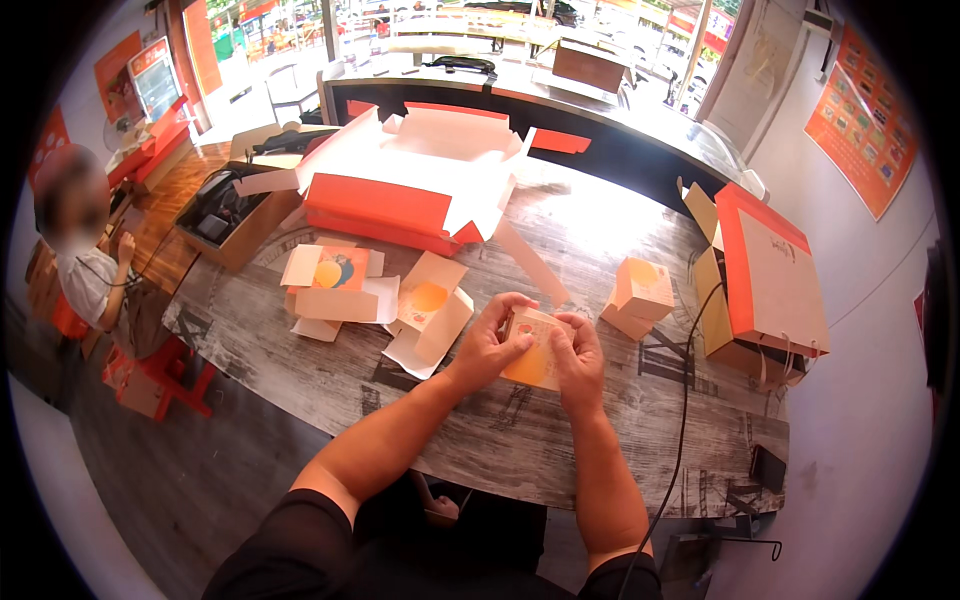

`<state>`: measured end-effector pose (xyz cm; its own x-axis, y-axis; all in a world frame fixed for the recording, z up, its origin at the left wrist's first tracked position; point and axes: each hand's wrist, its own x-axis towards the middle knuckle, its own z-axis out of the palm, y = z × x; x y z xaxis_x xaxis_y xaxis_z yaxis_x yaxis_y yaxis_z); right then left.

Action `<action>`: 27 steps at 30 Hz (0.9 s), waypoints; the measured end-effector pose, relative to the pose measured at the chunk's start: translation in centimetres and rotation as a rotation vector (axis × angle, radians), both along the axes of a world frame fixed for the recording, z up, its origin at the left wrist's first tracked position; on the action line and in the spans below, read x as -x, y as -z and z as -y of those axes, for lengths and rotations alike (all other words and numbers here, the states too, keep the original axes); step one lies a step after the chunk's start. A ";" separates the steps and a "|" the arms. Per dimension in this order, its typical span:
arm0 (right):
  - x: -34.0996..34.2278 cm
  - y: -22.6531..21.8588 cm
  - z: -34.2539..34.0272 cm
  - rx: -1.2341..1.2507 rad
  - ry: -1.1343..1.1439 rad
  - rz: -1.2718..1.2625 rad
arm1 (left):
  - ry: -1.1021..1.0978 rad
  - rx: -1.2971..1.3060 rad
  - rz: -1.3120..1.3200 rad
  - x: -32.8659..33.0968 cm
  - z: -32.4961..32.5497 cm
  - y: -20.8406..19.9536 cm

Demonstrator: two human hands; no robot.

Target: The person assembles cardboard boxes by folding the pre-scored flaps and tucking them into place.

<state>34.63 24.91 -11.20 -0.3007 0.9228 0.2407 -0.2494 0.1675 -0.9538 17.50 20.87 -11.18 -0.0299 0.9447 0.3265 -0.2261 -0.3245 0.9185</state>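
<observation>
Between both hands I hold a small cream and orange carton (535, 366) above the near part of the table. My left hand (492, 345) grips its left side, with the thumb across the front. My right hand (577, 362) closes on its right side, thumb on the face. To the left lie two small cartons of the same print with their flaps open, one (335, 275) farther left and one (428, 306) nearer my left hand. Right of my hands, small closed cartons (643, 288) stand close together.
A large open red box (378, 208) with white insides lies at the far left of the wooden table (480, 430). A cardboard box (225, 215) of dark gear stands beside it. At right are a red and tan gift box (770, 270) and a black cable (684, 400). A person (90, 270) sits far left.
</observation>
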 end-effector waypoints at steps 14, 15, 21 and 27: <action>-0.1 -1.0 0.3 0.187 -0.127 -0.077 | 0.044 -0.022 0.069 0.1 -0.2 0.5; -0.1 -1.0 0.3 0.205 -0.129 -0.083 | 0.040 -0.035 0.053 0.1 -0.3 0.6; -0.9 -1.3 -0.5 0.362 -0.122 -0.147 | 0.035 -0.136 -0.087 0.2 -0.1 0.5; -1.3 -1.9 -0.9 0.492 -0.125 -0.266 | -0.037 -0.333 -0.381 0.5 0.3 -0.8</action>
<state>35.93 25.77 -9.28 -0.4028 0.9066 -0.1257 -0.4807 -0.3264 -0.8139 17.00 20.55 -10.37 0.1186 0.7883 0.6037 0.1225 -0.6150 0.7790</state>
